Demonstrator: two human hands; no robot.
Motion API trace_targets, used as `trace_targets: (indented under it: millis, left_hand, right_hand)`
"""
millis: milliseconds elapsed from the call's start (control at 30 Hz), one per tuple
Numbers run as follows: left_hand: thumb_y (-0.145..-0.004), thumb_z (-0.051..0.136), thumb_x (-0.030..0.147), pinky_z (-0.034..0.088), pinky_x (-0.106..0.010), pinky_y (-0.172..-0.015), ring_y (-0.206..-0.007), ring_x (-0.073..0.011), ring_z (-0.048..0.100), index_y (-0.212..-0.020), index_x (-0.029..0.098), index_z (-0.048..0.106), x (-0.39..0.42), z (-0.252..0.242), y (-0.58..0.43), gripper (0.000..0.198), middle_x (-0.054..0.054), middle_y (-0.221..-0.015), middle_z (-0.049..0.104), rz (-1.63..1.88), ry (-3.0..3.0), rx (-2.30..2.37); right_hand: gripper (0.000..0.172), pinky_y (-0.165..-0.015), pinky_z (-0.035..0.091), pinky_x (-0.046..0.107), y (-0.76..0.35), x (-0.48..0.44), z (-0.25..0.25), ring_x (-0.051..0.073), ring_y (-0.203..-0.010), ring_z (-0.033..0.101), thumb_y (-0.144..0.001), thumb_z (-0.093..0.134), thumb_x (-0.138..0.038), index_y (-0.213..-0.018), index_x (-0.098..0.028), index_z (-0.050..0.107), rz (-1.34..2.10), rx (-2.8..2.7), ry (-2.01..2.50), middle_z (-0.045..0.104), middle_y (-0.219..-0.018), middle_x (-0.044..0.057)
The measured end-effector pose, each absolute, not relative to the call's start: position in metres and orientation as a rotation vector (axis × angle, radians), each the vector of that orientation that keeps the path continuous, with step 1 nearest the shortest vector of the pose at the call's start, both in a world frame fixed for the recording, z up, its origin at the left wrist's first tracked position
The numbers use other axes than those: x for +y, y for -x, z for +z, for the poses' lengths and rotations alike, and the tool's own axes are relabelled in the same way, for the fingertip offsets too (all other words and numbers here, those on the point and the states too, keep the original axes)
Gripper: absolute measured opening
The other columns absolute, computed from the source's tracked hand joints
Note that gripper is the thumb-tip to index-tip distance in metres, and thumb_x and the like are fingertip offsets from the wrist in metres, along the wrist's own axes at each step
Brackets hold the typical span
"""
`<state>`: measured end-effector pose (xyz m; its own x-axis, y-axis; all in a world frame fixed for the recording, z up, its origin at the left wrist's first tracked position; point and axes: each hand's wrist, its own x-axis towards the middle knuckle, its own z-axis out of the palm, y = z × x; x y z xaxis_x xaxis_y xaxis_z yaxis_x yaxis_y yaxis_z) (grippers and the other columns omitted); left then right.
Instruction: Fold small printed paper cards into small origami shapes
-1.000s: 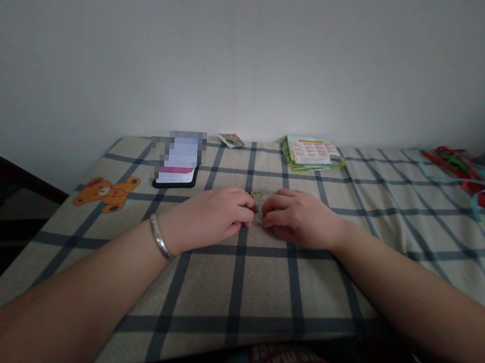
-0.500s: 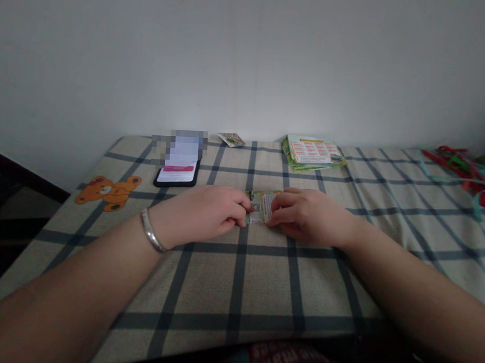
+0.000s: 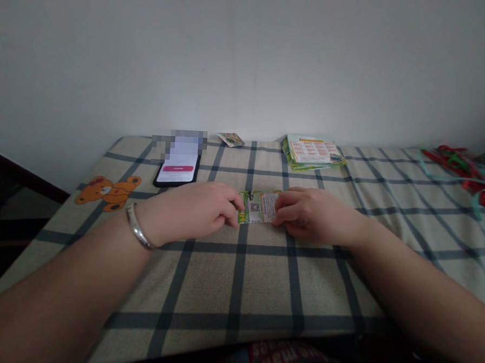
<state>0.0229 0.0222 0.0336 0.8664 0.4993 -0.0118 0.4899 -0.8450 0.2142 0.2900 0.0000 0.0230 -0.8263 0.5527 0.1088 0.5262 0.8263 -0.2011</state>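
Grasped a small printed card [image 3: 258, 217] at the centre of the frame, lying flat or nearly so, with its QR-style code [image 3: 256, 207] exposed. Pinched its left edge with the left hand [image 3: 212, 209] and its right end with the right hand [image 3: 314, 215], partly covering the print there. Could not make out the hold on the underside. Called, in all likelihood, for a light, even pinch at both ends, clear of the code, without pulling hard enough to crease or bow the card. Probably worked best low, using the checked tablecloth [image 3: 204, 288] as backing. Wore a silver bangle [image 3: 137, 227] behind the left hand. Had a lit phone [image 3: 179, 164] left of centre, a bent-looking card [image 3: 230, 139] at upper middle, stacked leaflets [image 3: 312, 152] at upper right of centre, tangled ribbons [image 3: 455, 162] at the right edge, and an orange bear figure [image 3: 107, 193] at left.
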Motion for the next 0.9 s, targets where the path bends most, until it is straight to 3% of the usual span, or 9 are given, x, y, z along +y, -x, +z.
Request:
trace_targets:
  millis: [300, 600, 900]
  left_hand:
    - [-0.078, 0.053, 0.006, 0.046, -0.033, -0.09, -0.1, -0.0176, 0.062, -0.081, 0.028, 0.076, 0.022, 0.033, -0.022, 0.033, 0.002, -0.109, 0.068, 0.071, -2.832, 0.768]
    - [-0.078, 0.052, 0.005, 0.046, -0.032, -0.09, -0.098, -0.017, 0.062, -0.082, 0.027, 0.076, 0.022, 0.034, -0.022, 0.033, 0.002, -0.109, 0.068, 0.097, -2.83, 0.761]
    - [-0.08, 0.053, 0.007, 0.044, -0.032, -0.092, -0.101, -0.0169, 0.06, -0.084, 0.031, 0.076, 0.026, 0.033, -0.021, 0.034, 0.004, -0.111, 0.067, 0.078, -2.799, 0.754]
  right_hand:
    - [0.022, -0.075, 0.046, 0.028, -0.293, -0.002, 0.031, 0.015, -0.087, 0.06, -0.084, 0.056, -0.015, -0.095, -0.023, 0.073, 0.329, -2.858, 0.859, 0.067, -0.098, 0.002]
    - [0.021, -0.069, 0.044, 0.026, -0.3, -0.003, 0.031, 0.013, -0.08, 0.06, -0.08, 0.061, -0.015, -0.092, -0.027, 0.074, 0.228, -2.857, 0.92, 0.068, -0.097, 0.0]
    - [0.022, -0.073, 0.047, 0.028, -0.306, -0.003, 0.033, 0.014, -0.082, 0.063, -0.079, 0.061, -0.016, -0.091, -0.028, 0.075, 0.218, -2.871, 0.985, 0.069, -0.098, -0.001]
